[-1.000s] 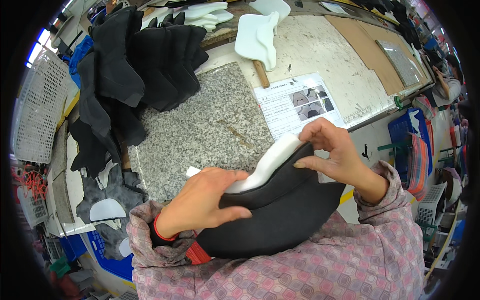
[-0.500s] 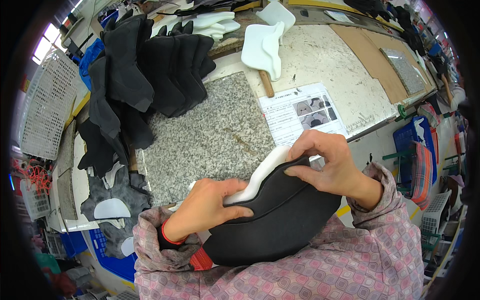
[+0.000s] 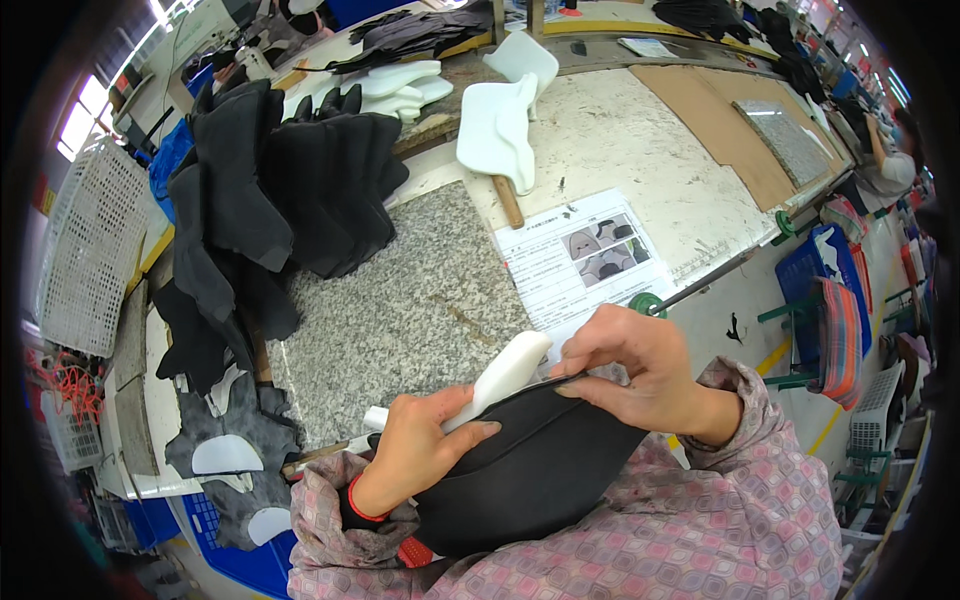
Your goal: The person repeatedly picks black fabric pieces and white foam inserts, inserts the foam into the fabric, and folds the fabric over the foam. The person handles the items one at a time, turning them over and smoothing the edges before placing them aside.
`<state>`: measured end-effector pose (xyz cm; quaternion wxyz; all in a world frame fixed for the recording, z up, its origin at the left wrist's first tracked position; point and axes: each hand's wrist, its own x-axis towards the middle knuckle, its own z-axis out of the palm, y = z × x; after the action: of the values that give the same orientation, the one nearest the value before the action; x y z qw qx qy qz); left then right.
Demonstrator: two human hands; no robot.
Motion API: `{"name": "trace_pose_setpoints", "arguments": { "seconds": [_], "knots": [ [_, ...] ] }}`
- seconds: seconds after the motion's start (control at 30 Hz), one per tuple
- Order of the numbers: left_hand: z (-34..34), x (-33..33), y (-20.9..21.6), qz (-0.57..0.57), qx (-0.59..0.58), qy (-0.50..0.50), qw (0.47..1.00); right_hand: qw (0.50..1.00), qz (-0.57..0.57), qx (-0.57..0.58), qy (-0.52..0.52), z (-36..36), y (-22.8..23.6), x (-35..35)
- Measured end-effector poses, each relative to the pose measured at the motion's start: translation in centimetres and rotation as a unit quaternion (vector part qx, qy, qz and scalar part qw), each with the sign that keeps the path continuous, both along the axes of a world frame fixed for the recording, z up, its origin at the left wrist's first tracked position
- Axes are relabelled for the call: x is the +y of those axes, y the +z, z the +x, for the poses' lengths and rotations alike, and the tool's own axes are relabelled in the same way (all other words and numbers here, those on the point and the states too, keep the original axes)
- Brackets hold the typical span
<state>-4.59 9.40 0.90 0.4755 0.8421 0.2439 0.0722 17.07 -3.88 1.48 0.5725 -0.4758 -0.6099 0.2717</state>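
Observation:
Held in front of my body is a black, smooth sheet piece (image 3: 530, 470) with a stitched line along its upper part. Behind its top edge a curved white form (image 3: 513, 368), like a template or pad, sticks up between my hands. My left hand (image 3: 418, 440) pinches the white form against the black piece, thumb on the near side. On the other side, my right hand (image 3: 640, 370) grips the top edge of the black piece between thumb and fingers, apart from the white form's tip. The white form's lower part is hidden behind the black piece.
A speckled stone slab (image 3: 410, 310) lies on the table beyond my hands. Black cut pieces (image 3: 240, 180) are heaped at left. White forms (image 3: 495, 130), a wooden handle (image 3: 508, 202) and a printed sheet (image 3: 590, 260) lie farther off. A blue crate (image 3: 240, 550) is below left.
The white form's upper end has come away from my right hand and stands freer. My right hand now pinches only the black edge, which is straighter. The view has shifted slightly.

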Motion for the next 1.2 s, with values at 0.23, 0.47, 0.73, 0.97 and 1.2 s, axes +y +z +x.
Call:
{"name": "trace_pose_setpoints", "arguments": {
  "seconds": [0.23, 0.47, 0.73, 0.97, 1.2],
  "knots": [
    [0.1, -0.8, 1.0, 0.019, 0.006, -0.019, 1.000, 0.988, -0.121, -0.095, -0.029, 0.9, 1.9, 1.4],
    [0.8, -1.1, 1.7, 0.045, -0.009, -0.079, 0.996, 0.936, -0.095, -0.287, 0.183, 3.5, 2.5, 4.0],
    [1.4, -0.7, 2.9, 0.211, 0.039, -0.148, 0.965, 0.955, -0.126, -0.236, 0.131, 4.2, 0.9, 1.4],
    [0.6, -0.5, 3.1, 0.237, -0.034, -0.177, 0.955, 0.959, -0.169, -0.192, 0.122, 4.9, 0.4, -0.4],
    [1.4, -1.0, 3.8, 0.231, -0.024, -0.173, 0.957, 0.925, -0.107, -0.361, 0.042, 4.2, 2.1, -0.1]
  ]
}}
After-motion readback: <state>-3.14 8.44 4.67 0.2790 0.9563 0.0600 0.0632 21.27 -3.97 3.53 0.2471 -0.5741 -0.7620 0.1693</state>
